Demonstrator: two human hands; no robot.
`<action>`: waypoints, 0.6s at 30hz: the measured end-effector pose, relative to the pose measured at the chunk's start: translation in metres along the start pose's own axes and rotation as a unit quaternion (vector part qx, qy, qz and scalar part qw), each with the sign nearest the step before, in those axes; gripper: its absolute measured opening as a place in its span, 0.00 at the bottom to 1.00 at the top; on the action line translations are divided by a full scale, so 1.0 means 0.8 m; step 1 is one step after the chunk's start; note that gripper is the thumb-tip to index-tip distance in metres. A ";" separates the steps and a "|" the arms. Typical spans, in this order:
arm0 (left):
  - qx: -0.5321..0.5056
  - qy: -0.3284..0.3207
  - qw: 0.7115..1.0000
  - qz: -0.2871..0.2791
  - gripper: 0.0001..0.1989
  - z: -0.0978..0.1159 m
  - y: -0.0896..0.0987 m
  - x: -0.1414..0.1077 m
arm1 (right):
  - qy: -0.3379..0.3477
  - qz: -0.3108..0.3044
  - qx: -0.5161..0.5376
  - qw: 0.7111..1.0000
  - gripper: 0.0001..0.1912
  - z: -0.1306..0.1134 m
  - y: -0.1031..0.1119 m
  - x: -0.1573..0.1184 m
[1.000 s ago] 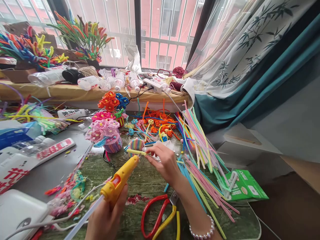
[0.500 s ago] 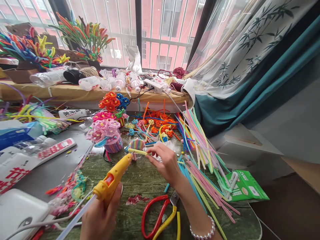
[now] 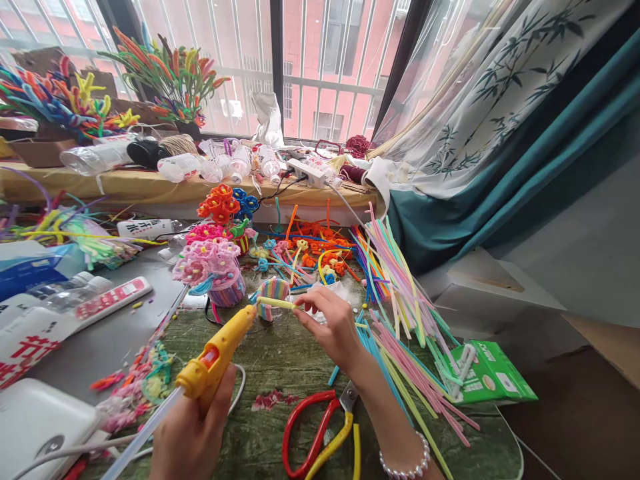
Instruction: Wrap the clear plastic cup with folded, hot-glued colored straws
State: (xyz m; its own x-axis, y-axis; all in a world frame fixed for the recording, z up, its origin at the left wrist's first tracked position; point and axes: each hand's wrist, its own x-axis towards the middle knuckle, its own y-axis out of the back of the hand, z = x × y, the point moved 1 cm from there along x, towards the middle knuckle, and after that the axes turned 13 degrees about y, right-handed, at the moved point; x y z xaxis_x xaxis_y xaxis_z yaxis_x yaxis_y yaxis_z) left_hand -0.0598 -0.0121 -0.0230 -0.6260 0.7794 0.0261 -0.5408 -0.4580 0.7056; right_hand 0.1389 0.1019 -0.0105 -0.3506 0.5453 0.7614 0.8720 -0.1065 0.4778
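My left hand [image 3: 195, 423] is wrapped round the handle of a yellow glue gun [image 3: 217, 353], a long clear glue stick jutting from its back. The gun's nozzle is near the left end of a short pale-yellow stem [image 3: 276, 303]. That stem is pinched between thumb and fingertips of my right hand [image 3: 327, 323], which has a pearl bracelet at the wrist. Just behind the stem stands a striped pastel piece [image 3: 273, 291]. To its left is a striped pot [image 3: 227, 285] with pink fuzzy flowers [image 3: 207, 257].
Red-and-yellow scissors [image 3: 320, 433] lie near the front edge. Bundles of pastel stems [image 3: 420, 373] and a green packet [image 3: 493, 373] are on the right. Orange pieces [image 3: 320, 247] lie farther back. On the left are bottles [image 3: 75, 293] and a white device [image 3: 50, 427].
My left hand and the glue gun have moved down and left, drawing the nozzle back from the yellow stem. My right hand has hardly moved.
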 end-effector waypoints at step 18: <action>0.256 -0.262 0.925 -0.097 0.19 -0.023 -0.022 -0.016 | -0.075 0.081 0.001 0.994 0.02 0.007 0.009 0.003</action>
State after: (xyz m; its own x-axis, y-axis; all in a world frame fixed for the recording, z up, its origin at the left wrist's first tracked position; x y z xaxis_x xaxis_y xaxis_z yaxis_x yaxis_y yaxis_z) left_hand -0.0524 -0.0218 -0.0487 -0.1133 0.9876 0.1085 -0.1943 -0.1291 0.9724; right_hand 0.1463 0.1070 -0.0078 -0.1513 0.6392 0.7540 0.9134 -0.2013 0.3539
